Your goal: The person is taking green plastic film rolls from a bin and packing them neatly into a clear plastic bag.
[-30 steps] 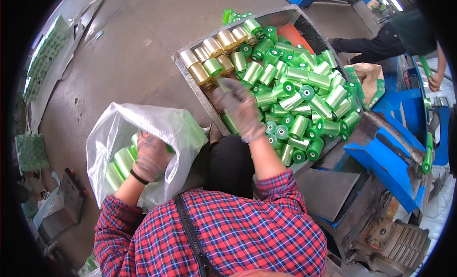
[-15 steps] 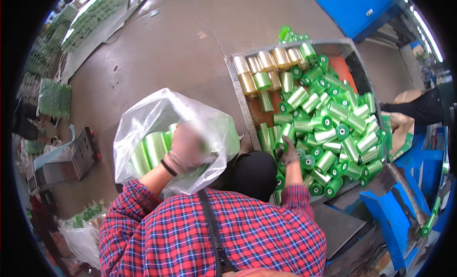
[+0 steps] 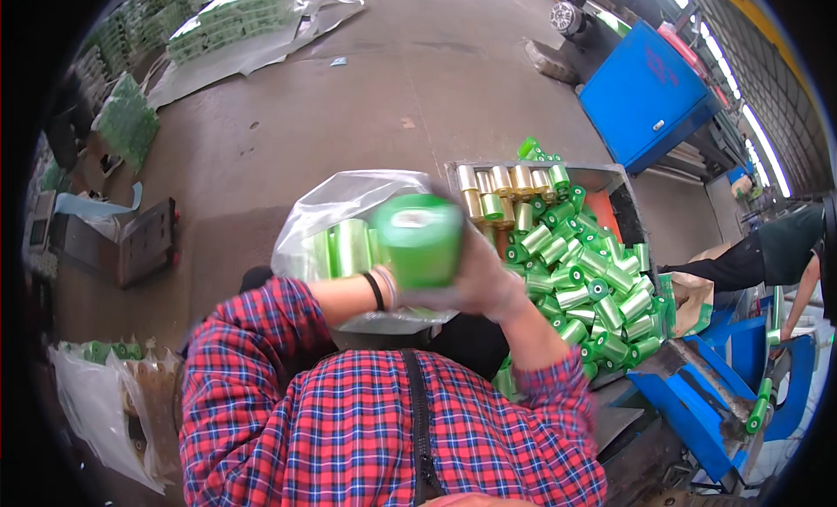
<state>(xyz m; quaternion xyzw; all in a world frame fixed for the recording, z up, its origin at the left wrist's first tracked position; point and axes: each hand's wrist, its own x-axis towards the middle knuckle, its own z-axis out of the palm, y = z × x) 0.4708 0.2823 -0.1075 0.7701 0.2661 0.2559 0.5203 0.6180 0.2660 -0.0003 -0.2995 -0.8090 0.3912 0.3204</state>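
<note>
A large green roll of plastic film [image 3: 420,241] is held up in front of me, its end with the pale core facing upward. My right hand [image 3: 486,276], gloved and smeared by motion, is closed round the roll's right side. Against the lower left of the roll is my left hand [image 3: 410,296], with a dark band on its wrist; the roll and blur hide its fingers. Behind both hands, a clear plastic bag [image 3: 305,224] stands open at my knees, with green film rolls [image 3: 350,248] upright inside.
To the right, a metal-edged bin [image 3: 629,197] holds a heap of green rolls [image 3: 602,285] and neat rows of golden rolls [image 3: 501,177]. Beyond it stands a blue cabinet [image 3: 645,97]. Another person [image 3: 785,245] reaches in at the far right. A white bag [image 3: 96,402] lies at lower left.
My right hand has come from the bin to the bag's mouth, bringing a green roll. My left hand has moved right, out of the bag's middle. The view has tilted up.
</note>
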